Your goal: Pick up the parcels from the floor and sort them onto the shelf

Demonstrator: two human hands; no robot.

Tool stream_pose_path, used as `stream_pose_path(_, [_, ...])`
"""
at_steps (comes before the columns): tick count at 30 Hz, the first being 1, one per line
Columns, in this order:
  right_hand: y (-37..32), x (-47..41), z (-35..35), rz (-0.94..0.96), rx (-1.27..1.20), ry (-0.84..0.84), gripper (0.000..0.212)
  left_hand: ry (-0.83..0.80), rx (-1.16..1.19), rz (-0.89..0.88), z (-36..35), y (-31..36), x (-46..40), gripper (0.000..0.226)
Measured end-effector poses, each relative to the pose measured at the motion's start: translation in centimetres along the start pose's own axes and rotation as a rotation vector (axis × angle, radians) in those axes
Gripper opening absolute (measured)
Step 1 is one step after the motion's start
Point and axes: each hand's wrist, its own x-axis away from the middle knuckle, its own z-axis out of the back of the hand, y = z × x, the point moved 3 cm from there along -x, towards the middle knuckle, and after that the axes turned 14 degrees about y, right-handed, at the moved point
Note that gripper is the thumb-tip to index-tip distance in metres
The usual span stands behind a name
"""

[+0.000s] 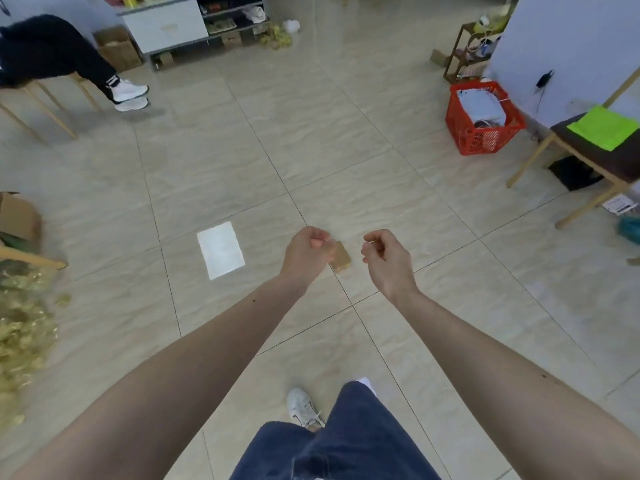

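Note:
A small brown cardboard parcel [341, 260] lies on the tiled floor just ahead of me, its left end hidden behind my left hand [306, 252]. Left of it a flat white parcel [220, 249] rests on the floor. Both of my arms are stretched out in front of me above the floor. My left hand is curled into a loose fist with nothing seen in it. My right hand [384, 259] is to the right of the brown parcel, fingers curled in and holding nothing.
A red basket [464, 133] with bags stands at the right beside a wooden chair with a green cloth [604, 128]. A seated person's legs [86, 67] are at the far left. A white shelf unit [166, 26] stands at the back. Golden scraps [20, 327] pile at the left.

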Motion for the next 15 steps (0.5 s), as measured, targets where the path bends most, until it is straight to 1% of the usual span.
stream_pose_path(7, [-2.4,-4.7,-6.0,-0.054,0.012,0.084,0.013,-0.077,-0.035,-0.022,1.7,1.9,-9.4,0.013])
stream_pose_path(15, [-4.6,-12.9,-11.3,-0.119,0.017,0.191,0.012,-0.213,-0.08,-0.046,-0.4,5.5,-20.3,0.011])
